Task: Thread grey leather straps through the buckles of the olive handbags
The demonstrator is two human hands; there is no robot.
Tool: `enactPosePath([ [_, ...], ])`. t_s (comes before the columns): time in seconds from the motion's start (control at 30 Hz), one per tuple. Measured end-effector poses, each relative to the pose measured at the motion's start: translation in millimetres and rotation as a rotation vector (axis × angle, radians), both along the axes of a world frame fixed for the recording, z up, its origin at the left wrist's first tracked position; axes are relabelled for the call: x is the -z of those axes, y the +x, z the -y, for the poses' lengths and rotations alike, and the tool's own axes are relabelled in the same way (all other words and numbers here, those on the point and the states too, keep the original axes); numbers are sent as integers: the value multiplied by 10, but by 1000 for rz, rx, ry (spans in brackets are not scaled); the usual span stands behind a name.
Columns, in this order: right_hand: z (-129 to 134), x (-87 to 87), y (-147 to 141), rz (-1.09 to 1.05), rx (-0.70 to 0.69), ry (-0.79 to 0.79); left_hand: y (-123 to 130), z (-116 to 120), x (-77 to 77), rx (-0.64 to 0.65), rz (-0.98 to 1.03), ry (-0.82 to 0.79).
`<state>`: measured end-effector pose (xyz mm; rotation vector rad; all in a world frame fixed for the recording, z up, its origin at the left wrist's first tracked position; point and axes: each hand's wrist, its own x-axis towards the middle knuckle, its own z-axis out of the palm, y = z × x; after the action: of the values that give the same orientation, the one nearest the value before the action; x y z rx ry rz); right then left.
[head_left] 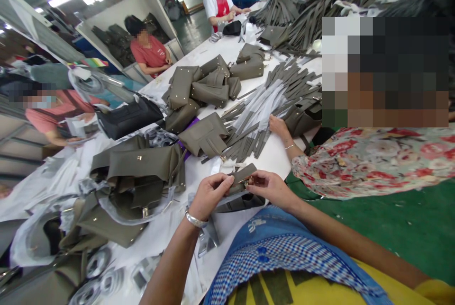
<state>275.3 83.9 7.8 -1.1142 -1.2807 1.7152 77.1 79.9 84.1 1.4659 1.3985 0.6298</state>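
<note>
Both hands are at an olive-grey leather handbag (245,171) at the table's near edge. My left hand (212,195) pinches its left part between thumb and fingers. At its right end my right hand (269,187) has its fingers closed around a small gold-coloured metal fitting (248,182). A dark, bag-like part (241,203) shows beneath the hands. Its link to the piece above is partly hidden by my fingers.
Olive-grey handbags (142,165) lie to the left, with more bags (209,82) ahead. Bundled straps (256,120) spread across the white table (273,153). Close on my right sits a co-worker in a floral sleeve (373,163), one hand (279,127) at the straps. Other people work across the table.
</note>
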Motion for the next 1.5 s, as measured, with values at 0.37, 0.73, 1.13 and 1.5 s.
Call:
enactPosePath([
  [0.37,16,8,-49,27,22,65,12,23,93,22,-122,71],
  [0.73,43,-272,21,245,32,448,162,79,138,58,-58,128],
  [1.13,-197,-584,23,22,159,300,269,261,617,-102,42,213],
  [1.5,-106,-43,-165,218,-257,423,170,253,445,-473,267,174],
])
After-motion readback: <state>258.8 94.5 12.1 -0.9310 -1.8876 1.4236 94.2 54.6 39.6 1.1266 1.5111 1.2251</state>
